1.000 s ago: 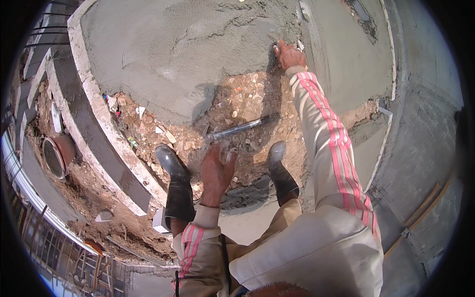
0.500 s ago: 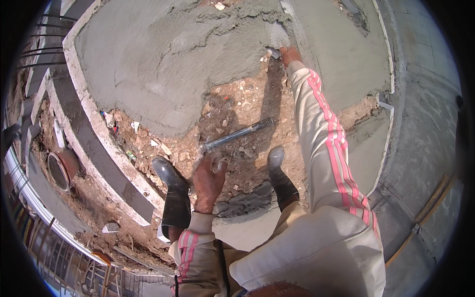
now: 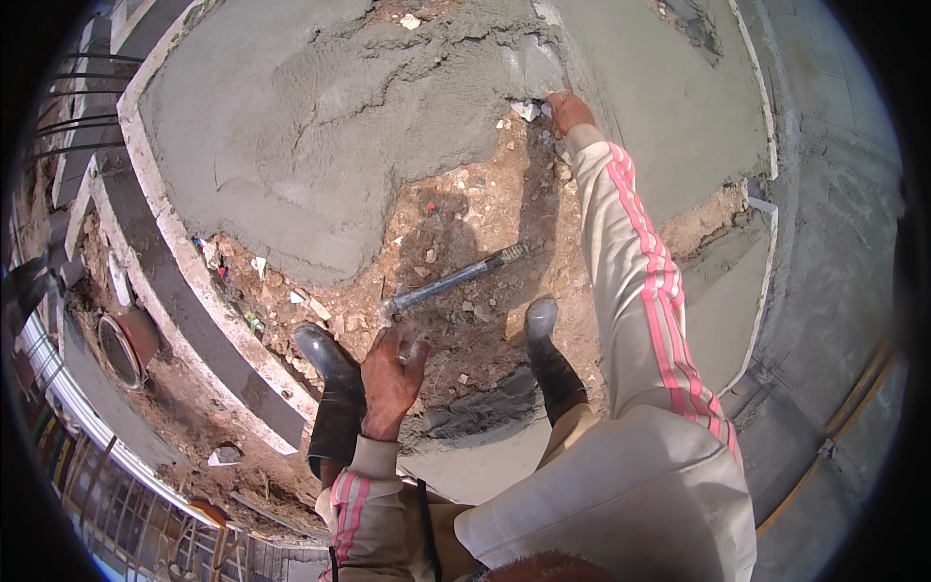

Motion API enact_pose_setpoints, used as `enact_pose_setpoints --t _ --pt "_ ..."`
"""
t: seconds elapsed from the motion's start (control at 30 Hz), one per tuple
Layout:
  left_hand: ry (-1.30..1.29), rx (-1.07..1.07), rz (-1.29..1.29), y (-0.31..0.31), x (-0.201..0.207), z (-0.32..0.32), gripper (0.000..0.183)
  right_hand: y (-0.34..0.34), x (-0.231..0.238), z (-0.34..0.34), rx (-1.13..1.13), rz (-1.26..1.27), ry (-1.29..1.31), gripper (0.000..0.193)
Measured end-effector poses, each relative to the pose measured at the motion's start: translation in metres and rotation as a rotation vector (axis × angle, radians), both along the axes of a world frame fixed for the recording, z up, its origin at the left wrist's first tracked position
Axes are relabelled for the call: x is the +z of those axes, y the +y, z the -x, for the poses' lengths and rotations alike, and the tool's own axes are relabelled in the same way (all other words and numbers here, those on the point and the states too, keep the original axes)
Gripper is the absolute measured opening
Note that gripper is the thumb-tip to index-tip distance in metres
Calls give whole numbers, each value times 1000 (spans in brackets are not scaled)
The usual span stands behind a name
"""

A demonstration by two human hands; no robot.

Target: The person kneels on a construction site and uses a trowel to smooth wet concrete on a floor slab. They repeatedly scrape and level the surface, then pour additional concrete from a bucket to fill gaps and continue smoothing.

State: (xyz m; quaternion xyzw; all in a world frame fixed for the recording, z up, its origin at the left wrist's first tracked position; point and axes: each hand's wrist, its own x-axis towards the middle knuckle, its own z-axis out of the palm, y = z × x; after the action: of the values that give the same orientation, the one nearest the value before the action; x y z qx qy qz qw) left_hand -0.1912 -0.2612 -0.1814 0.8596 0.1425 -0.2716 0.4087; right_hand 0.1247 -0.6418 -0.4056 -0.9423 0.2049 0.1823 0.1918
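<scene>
My right hand (image 3: 570, 113) reaches far forward, its fingers closed on what looks like a trowel (image 3: 535, 66). The trowel's grey blade lies against wet grey mortar (image 3: 291, 126), and its handle is hidden in my fist. My left hand (image 3: 391, 380) hangs in front of my left boot (image 3: 335, 373), fingers loosely bent and thumb apart, with nothing visible in it. Just beyond it, a long grey bar-like tool (image 3: 456, 279) with a ridged far end rests on stony brown soil (image 3: 465, 213).
My right boot (image 3: 548, 339) stands on the soil. A pale raised edging (image 3: 170, 223) borders the mortar at left. Black rods (image 3: 87, 92) stick out at far left, above a round clay-coloured pipe (image 3: 128, 347). A wooden pole (image 3: 824, 441) lies at right.
My left hand has drawn back slightly toward me and to the left. My right hand has shifted very little, with the trowel still at the mortar.
</scene>
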Motion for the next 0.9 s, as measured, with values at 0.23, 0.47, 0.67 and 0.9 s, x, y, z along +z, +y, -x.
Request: enact_pose_setpoints --t 0.23,0.47,0.67,0.9 --pt "-37 -21 -7 13 -2 9 26 -66 -42 -18 -493 -450 -174 55" --pt "-62 -45 -14 20 12 2 29 45 3 -68 -562 -804 -25 41" --pt "54 -58 -6 9 15 -1 36 117 -2 -62 -269 -630 -11 44" --pt "74 -154 -2 -6 11 -2 35 186 -27 -36 -113 -642 10 48"
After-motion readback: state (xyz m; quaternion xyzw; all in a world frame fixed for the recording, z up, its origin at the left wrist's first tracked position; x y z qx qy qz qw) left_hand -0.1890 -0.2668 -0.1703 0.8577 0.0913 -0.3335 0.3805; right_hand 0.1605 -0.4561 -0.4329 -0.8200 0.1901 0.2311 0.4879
